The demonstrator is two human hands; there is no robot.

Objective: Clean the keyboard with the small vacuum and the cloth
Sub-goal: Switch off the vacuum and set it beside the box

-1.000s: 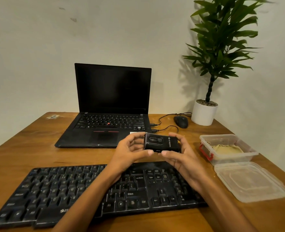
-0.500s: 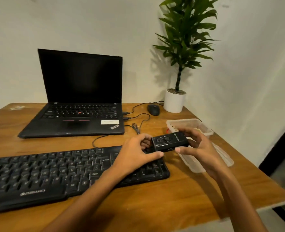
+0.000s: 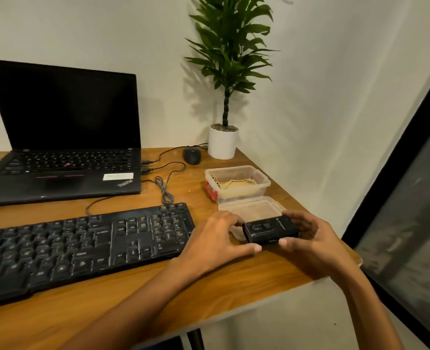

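Observation:
The small black vacuum [image 3: 269,229] is a flat box held level between both my hands, just over the clear lid [image 3: 251,209] near the table's right edge. My left hand [image 3: 216,241] grips its left end with thumb below. My right hand [image 3: 310,238] grips its right end. The black keyboard [image 3: 82,246] lies flat on the wooden table [image 3: 209,281] to the left of my hands. A yellowish cloth [image 3: 236,186] sits folded in a clear plastic box [image 3: 264,181] beyond the lid.
An open black laptop [image 3: 62,152] stands at the back left, with cables [image 3: 166,188] trailing to the keyboard. A black mouse [image 3: 191,155] and a potted plant [image 3: 222,142] stand at the back by the wall. The table's right edge [image 3: 355,256] is close to my right hand.
My hands carried the vacuum to the right, from above the keyboard's number pad to over the clear lid. My view also turned right and downward.

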